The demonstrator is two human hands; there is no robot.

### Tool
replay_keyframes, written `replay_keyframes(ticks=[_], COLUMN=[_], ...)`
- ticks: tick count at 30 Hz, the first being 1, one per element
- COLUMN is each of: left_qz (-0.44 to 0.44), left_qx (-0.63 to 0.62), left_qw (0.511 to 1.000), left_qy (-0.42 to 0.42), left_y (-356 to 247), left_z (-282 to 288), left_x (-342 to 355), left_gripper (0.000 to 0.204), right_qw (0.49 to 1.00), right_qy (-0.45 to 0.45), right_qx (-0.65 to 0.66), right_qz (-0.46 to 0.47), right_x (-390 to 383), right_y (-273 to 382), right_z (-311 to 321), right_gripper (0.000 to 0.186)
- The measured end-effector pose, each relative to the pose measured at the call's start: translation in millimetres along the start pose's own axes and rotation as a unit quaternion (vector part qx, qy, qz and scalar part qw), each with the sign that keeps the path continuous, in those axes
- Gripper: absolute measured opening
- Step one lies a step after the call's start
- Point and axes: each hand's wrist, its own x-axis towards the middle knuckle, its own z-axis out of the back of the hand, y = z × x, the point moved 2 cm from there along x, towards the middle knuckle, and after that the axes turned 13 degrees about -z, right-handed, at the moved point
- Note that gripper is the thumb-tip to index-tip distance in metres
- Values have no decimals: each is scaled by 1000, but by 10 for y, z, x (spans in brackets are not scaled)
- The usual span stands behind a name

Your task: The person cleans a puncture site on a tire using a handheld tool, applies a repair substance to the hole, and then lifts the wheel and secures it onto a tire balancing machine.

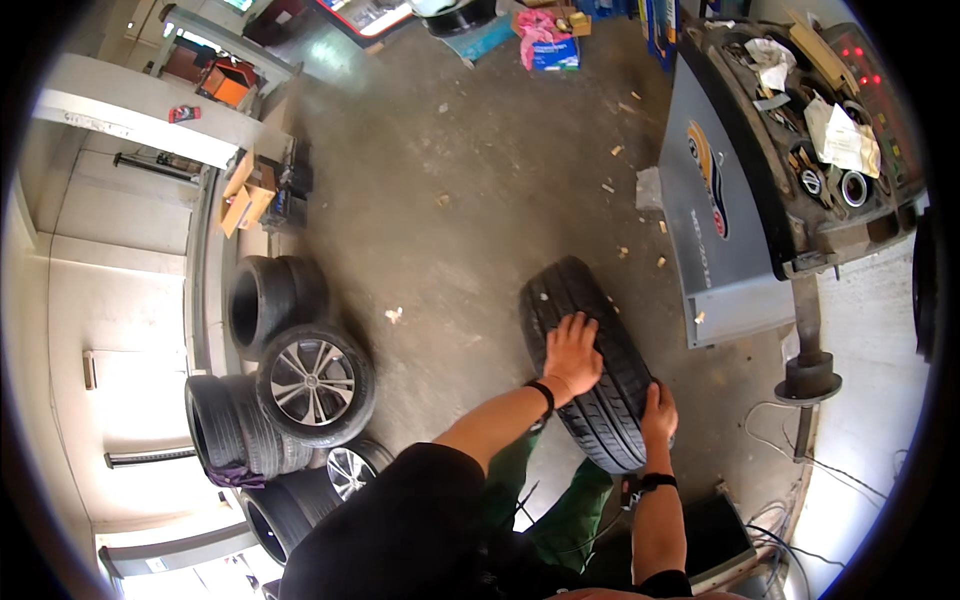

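Note:
A black car tyre (pixel 590 395) stands upright on the floor just in front of my legs, its grooved tread facing up at me. My left hand (pixel 574 355) lies on top of the tread, fingers stretched over the rubber. On the tyre's right edge, my right hand (pixel 658 415) grips the sidewall; part of its fingers is hidden. Whether a rim sits inside this tyre cannot be seen. Dark bands circle both wrists.
Several tyres (pixel 262 300) stand along the left wall, with an alloy wheel (pixel 312 385) leaning against them. At right is a grey wheel balancer (pixel 725 210) with a cluttered top tray and a shaft (pixel 808 375). Boxes (pixel 552 50) lie at the back; cables (pixel 790 530) trail lower right.

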Motion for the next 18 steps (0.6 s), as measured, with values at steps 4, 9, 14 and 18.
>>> replay_keyframes(ticks=[4,9,14,18], left_qz=[-119,-248,-225,125], left_qx=[-55,-120,-287,-427], left_qw=[991,961,931,854], left_qy=[25,14,33,270], left_y=[-130,-75,-85,-6], left_z=[-71,-53,317,-83], left_x=[246,74,113,-576], left_gripper=[62,59,64,97], right_qw=[993,957,734,717], right_qy=[-58,-80,43,96], right_qx=[79,230,588,616], right_qz=[-60,-160,-336,-312], right_x=[-66,-601,-1260,-1300], right_y=[-446,-1214,-1044,-1556], right_z=[-95,-774,-1121,-1244], right_gripper=[58,68,79,62])
